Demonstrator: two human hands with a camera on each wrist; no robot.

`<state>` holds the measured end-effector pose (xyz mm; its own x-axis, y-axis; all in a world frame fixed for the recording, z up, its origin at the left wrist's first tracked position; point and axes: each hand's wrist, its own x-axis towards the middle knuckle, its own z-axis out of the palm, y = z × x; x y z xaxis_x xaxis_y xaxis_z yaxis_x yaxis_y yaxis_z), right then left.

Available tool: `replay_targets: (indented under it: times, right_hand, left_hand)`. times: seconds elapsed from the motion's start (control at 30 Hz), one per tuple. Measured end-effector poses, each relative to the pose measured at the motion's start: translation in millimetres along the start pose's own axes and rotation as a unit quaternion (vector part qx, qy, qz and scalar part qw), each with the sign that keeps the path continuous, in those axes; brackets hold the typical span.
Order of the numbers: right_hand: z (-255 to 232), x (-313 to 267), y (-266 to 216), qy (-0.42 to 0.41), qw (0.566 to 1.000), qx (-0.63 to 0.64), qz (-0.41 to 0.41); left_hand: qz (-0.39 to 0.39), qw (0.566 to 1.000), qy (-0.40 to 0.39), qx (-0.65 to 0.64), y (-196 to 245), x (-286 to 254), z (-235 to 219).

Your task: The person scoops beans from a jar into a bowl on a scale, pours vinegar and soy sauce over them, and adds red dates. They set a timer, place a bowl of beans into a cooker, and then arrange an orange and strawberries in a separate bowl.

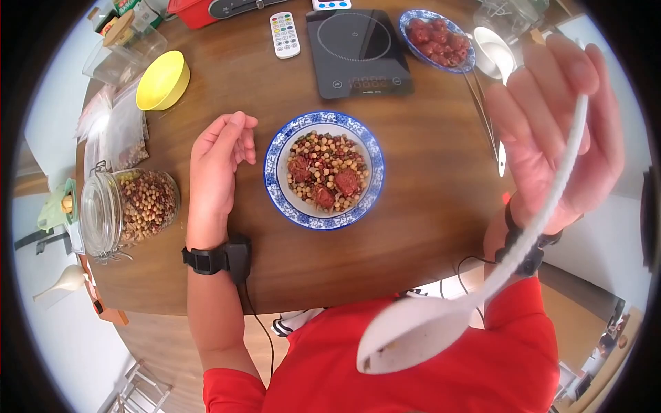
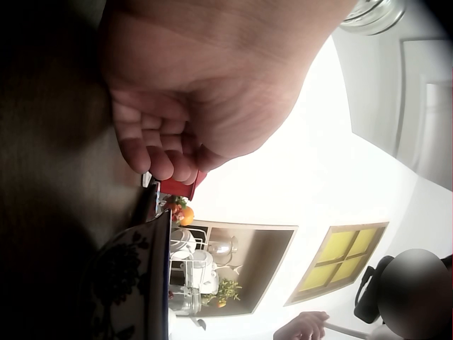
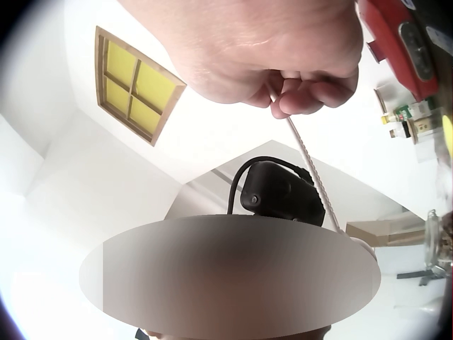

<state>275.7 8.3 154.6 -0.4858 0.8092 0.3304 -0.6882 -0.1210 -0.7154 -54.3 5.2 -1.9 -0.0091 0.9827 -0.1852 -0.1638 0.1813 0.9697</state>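
My right hand [image 1: 564,138] is raised over the right side of the table and grips the handle of a long white spoon [image 1: 420,330]. The spoon's bowl hangs toward me, above my lap in the head view, with small dark specks inside. In the right wrist view, fingers curl round its thin, textured handle [image 3: 308,159]. My left hand [image 1: 217,162] rests on the table, fingers loosely bent and holding nothing. Just right of it stands a blue-and-white bowl [image 1: 275,196] of mixed beans [image 1: 329,155] topped with several wrinkled dark-red dried fruits [image 1: 346,182].
A clip-top glass jar of beans [image 1: 148,203], plastic bags [image 1: 117,131] and a yellow bowl [image 1: 163,81] are at left. Behind are a remote [image 1: 285,34], a black induction cooker [image 1: 358,51] and a dish of red dried fruits [image 1: 437,45]. Metal chopsticks [image 1: 482,110] lie at right.
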Motion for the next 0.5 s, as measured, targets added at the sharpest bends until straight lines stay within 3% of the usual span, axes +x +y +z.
replay_targets:
  times: [0.17,0.23,0.27,0.33,0.37,0.47,0.5]
  right_hand:
    - [-14,5,12,0.003,0.990,-0.131,-0.046]
    - [-18,6,17,0.007,0.950,-0.297,-0.097]
    - [-10,5,22,0.001,0.950,-0.299,-0.092]
    - [11,1,36,0.152,0.871,-0.459,-0.084]
    - [11,1,39,0.147,0.871,-0.462,-0.080]
    - [10,3,43,-0.041,0.848,-0.522,-0.087]
    - [11,4,40,-0.045,0.847,-0.522,-0.084]
  left_hand:
    - [0.005,1.000,0.006,0.000,0,-1,1]
    - [0.003,1.000,0.004,-0.003,-1,0,0]
    - [0.004,1.000,0.010,-0.009,-1,0,-1]
    - [0.007,1.000,-0.002,-0.002,-1,0,-1]
    - [0.007,1.000,0.001,-0.007,-1,-1,-1]
    - [0.007,1.000,-0.002,-0.012,0,0,-1]
    - [0.012,1.000,-0.005,-0.007,-1,0,-1]
